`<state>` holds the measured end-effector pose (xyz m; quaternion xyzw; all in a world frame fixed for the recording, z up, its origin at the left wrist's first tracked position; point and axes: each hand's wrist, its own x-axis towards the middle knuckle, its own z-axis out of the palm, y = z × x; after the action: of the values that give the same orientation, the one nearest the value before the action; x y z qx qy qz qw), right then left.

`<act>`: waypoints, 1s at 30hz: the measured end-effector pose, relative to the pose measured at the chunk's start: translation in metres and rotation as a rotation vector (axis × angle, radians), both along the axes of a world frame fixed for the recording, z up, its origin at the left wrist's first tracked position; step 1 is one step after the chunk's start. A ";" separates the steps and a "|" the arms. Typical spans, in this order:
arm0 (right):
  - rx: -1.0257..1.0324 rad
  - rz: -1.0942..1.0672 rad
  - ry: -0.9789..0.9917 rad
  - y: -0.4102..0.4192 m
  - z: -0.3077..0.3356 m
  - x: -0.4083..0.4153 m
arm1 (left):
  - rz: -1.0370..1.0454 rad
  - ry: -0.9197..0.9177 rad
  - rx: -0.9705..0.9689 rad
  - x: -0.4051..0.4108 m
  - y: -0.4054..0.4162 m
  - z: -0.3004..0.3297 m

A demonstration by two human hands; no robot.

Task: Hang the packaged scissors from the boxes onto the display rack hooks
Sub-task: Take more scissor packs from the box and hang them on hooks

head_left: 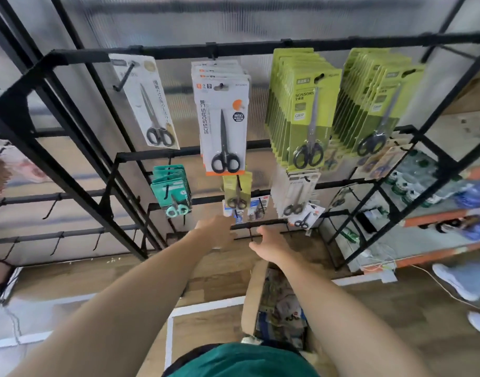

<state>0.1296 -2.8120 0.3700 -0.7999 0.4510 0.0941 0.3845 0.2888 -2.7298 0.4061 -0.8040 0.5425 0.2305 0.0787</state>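
Both arms reach down to the low part of the rack (179, 51). The left hand (215, 231) is at a low hook, just under a small white-blue pack (237, 213); its fingers are curled, and something pale shows under the palm, but I cannot tell what its grip holds. The right hand (268, 244) is beside it with fingers bent loosely near a low bar (258, 225); its grip looks released and holds nothing. More scissors packs hang higher: white packs (224, 118), green packs (301, 110). An open box (254, 295) with packs stands on the floor under the right arm.
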 end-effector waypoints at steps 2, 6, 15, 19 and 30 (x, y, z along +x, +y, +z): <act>-0.031 -0.010 0.031 0.012 -0.003 -0.008 | -0.066 -0.008 0.022 -0.005 0.003 -0.009; -0.063 -0.045 0.116 0.041 -0.009 -0.031 | -0.231 -0.008 -0.005 -0.022 0.010 -0.026; -0.010 -0.283 0.234 0.111 -0.039 -0.107 | -0.452 0.144 0.027 -0.076 0.032 -0.049; 0.023 -0.408 0.194 0.118 -0.050 -0.139 | -0.662 0.035 0.034 -0.101 0.021 -0.053; 0.152 -0.581 0.118 0.083 -0.081 -0.193 | -0.817 -0.004 0.076 -0.171 -0.038 -0.082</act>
<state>-0.0633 -2.7286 0.2888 -0.5994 0.6743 0.0601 0.4270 0.1183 -2.7681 0.3237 -0.5192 0.8081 0.1987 0.1945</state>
